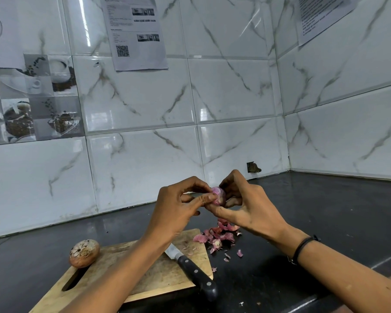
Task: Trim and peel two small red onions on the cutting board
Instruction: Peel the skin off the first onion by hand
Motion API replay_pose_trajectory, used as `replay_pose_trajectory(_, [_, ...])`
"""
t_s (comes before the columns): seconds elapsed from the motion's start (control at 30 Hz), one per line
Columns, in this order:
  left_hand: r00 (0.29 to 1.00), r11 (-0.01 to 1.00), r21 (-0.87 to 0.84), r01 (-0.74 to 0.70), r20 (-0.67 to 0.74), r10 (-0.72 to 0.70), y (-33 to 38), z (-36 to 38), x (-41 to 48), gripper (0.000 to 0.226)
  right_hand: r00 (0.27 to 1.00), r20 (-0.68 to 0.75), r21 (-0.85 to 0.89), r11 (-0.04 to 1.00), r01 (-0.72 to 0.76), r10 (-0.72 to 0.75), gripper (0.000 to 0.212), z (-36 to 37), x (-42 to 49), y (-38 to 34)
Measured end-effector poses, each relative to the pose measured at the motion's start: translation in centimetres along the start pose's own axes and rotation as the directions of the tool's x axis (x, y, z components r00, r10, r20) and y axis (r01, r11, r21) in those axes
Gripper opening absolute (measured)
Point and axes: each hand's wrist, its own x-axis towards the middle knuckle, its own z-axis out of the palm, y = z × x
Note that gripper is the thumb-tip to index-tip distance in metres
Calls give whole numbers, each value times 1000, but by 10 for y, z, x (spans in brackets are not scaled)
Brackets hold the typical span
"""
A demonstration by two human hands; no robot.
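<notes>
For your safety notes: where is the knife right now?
In the head view, the knife lies at the right edge of the wooden cutting board, beside the onion peels.

Both forearms come in from the bottom of the view and angle toward each other, so the hands meet in the middle, held up in the air. Left hand (176,206) shows its back to the camera, fingers curled, thumb pressed flat on the small onion (219,195). Right hand (246,204) wraps it from the other side, fingers curled over the top, one digit stretched out underneath.
</notes>
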Motion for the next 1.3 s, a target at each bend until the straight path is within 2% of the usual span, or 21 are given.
replay_pose_trajectory(0.23, [999, 991, 128, -35, 1, 35, -10, -2, 5, 4, 997, 69, 22, 999, -35, 33, 43, 2, 1, 0])
replay_pose_trajectory(0.57, [996, 988, 130, 82, 22, -85, -17, -7, 6, 5, 979, 37, 170, 964, -204, 201, 40, -5, 3, 7])
replay_pose_trajectory(0.77, [963, 940, 324, 109, 200, -180, -25, -1, 1, 14, 983, 50, 155, 971, -184, 178, 41, -5, 2, 6])
replay_pose_trajectory(0.93, [962, 943, 289, 164, 164, -218, -21, -1, 1, 15, 987, 55, 189, 969, -160, 152, 46, -5, 2, 9])
replay_pose_trajectory(1.03, [974, 952, 255, 168, 106, -200, -20, -1, 2, 11, 988, 64, 185, 971, -153, 144, 47, -4, 2, 10])
replay_pose_trajectory(1.13, [987, 960, 252, 123, 70, -145, -17, 1, 0, 17, 988, 69, 192, 970, -149, 138, 46, -4, 2, 11])
replay_pose_trajectory(1.23, [1000, 985, 172, 17, 18, -20, -10, 1, 2, 19, 987, 75, 220, 962, -159, 146, 41, -3, 3, 13])
replay_pose_trajectory(1.3, [998, 989, 136, -61, 37, 56, -7, 1, 4, 25, 985, 94, 221, 961, -164, 146, 41, -4, 4, 13])
